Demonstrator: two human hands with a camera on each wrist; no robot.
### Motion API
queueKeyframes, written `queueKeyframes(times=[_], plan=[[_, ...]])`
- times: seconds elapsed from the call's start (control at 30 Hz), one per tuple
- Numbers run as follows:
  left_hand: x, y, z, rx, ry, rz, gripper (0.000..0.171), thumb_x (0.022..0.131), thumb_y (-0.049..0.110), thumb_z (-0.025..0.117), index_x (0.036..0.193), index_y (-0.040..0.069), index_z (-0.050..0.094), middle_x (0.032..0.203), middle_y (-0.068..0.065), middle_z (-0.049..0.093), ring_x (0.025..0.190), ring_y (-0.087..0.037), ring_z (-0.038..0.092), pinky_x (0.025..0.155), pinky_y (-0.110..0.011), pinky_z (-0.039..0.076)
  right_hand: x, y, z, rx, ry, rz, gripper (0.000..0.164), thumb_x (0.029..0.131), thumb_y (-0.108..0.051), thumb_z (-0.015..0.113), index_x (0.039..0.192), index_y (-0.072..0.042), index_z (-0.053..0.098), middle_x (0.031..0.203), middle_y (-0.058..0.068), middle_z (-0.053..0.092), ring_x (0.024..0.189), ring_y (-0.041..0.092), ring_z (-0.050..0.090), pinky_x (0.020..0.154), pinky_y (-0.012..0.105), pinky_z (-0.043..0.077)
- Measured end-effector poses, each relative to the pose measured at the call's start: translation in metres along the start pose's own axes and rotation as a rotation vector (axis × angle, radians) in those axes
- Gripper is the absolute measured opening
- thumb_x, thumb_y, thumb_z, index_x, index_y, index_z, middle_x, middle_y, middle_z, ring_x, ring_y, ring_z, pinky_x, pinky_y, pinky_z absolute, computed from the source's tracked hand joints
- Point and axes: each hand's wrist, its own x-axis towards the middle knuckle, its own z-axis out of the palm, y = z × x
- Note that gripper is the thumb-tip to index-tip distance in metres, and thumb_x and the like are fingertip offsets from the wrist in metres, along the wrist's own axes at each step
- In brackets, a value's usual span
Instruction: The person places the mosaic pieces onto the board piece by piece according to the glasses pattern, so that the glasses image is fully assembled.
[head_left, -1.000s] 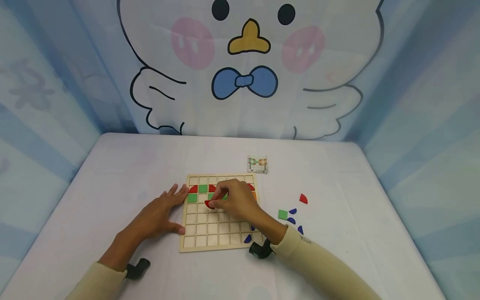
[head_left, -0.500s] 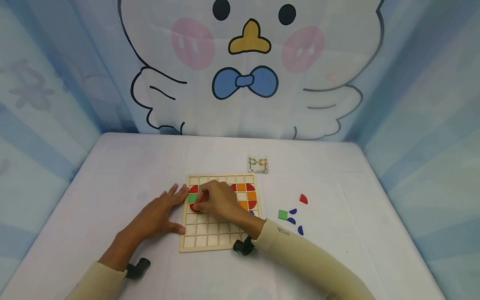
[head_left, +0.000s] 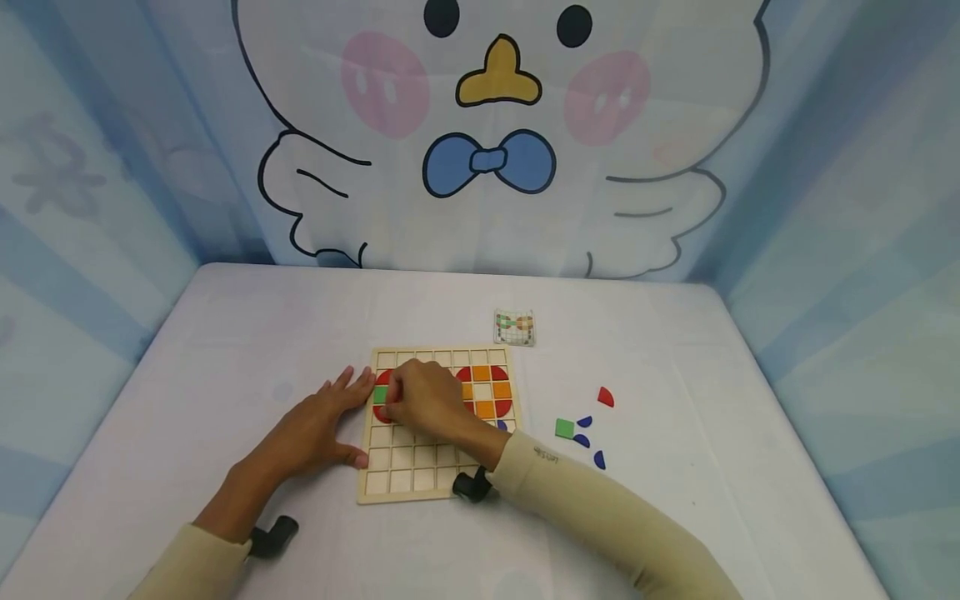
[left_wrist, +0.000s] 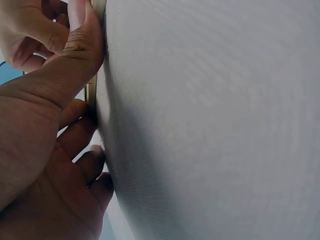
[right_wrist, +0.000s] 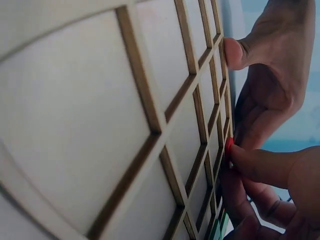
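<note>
A wooden grid board (head_left: 408, 482) lies on the table, with red, green and orange pieces in its cells. My right hand (head_left: 429, 402) is over its left part and pinches a red quarter-circle piece (right_wrist: 229, 149) at a cell of the left column. Part of that piece is covered by the thumb. My left hand (head_left: 322, 425) rests at the board's left edge, fingers spread and fairly straight, thumb touching the rim (left_wrist: 93, 90). My right hand hides several cells in the upper middle. A blue piece (head_left: 502, 425) shows beside my right wrist.
Right of the board lie a loose red quarter-circle (head_left: 606, 397), a green square (head_left: 564, 428) and several blue pieces (head_left: 581, 440). A small pattern card (head_left: 514, 328) lies behind the board's far right corner. A printed curtain (head_left: 487, 233) stands behind the table.
My right hand has moved left across the board with the red quarter-circle, down to the left column's cell below the green square. My left hand has stayed at the edge.
</note>
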Motion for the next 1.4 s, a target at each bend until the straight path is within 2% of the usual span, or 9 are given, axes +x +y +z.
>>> queueKeyframes(times=[0.23, 0.47, 0.63, 0.87, 1.1, 1.4], plan=[[0.000, 0.000, 0.001, 0.000, 0.004, 0.004, 0.123, 0.067, 0.039, 0.099, 0.167, 0.012, 0.033, 0.174, -0.014, 0.030, 0.163, -0.046, 0.021, 0.127, -0.070, 0.025, 0.000, 0.000, -0.003, -0.001, -0.025, 0.020, 0.025, 0.089, -0.025, 0.087, 0.071, -0.024, 0.070, 0.069, -0.011, 0.066, 0.066, 0.009, 0.060, 0.057, 0.026, 0.044], [0.000, 0.001, 0.001, 0.006, -0.004, -0.019, 0.124, 0.066, 0.040, 0.099, 0.167, 0.014, 0.032, 0.174, -0.015, 0.030, 0.162, -0.047, 0.022, 0.126, -0.071, 0.026, -0.004, 0.009, -0.012, 0.022, -0.010, 0.007, 0.020, 0.086, -0.024, 0.089, 0.077, -0.024, 0.071, 0.071, -0.012, 0.067, 0.066, 0.007, 0.060, 0.056, 0.025, 0.045], [0.000, 0.002, 0.001, 0.010, -0.007, -0.038, 0.125, 0.066, 0.042, 0.099, 0.168, 0.015, 0.031, 0.175, -0.016, 0.028, 0.162, -0.049, 0.021, 0.126, -0.072, 0.025, -0.013, 0.019, -0.023, 0.075, 0.002, -0.040, 0.015, 0.086, -0.021, 0.090, 0.088, -0.022, 0.075, 0.076, -0.012, 0.069, 0.071, 0.005, 0.062, 0.058, 0.023, 0.046], [0.000, 0.004, 0.002, 0.020, -0.009, -0.064, 0.127, 0.066, 0.043, 0.099, 0.169, 0.017, 0.029, 0.175, -0.015, 0.027, 0.162, -0.049, 0.021, 0.127, -0.071, 0.026, -0.032, 0.040, -0.045, 0.105, 0.035, -0.070, 0.019, 0.085, -0.020, 0.092, 0.099, -0.020, 0.079, 0.083, -0.011, 0.074, 0.081, 0.009, 0.067, 0.065, 0.026, 0.049], [0.000, 0.006, 0.002, 0.026, -0.002, -0.065, 0.127, 0.066, 0.039, 0.100, 0.168, 0.017, 0.029, 0.175, -0.013, 0.028, 0.164, -0.044, 0.020, 0.128, -0.068, 0.024, -0.049, 0.062, -0.062, 0.131, 0.074, -0.039, 0.019, 0.085, -0.017, 0.091, 0.100, -0.018, 0.081, 0.083, -0.011, 0.073, 0.071, 0.013, 0.061, 0.060, 0.027, 0.046], [0.002, 0.003, 0.003, 0.023, 0.002, -0.051, 0.127, 0.065, 0.039, 0.100, 0.168, 0.015, 0.030, 0.175, -0.013, 0.028, 0.164, -0.043, 0.019, 0.129, -0.067, 0.023, -0.077, 0.091, -0.083, 0.085, 0.119, 0.070, 0.018, 0.086, -0.017, 0.090, 0.100, -0.021, 0.081, 0.084, -0.013, 0.073, 0.075, 0.015, 0.057, 0.067, 0.027, 0.046]])
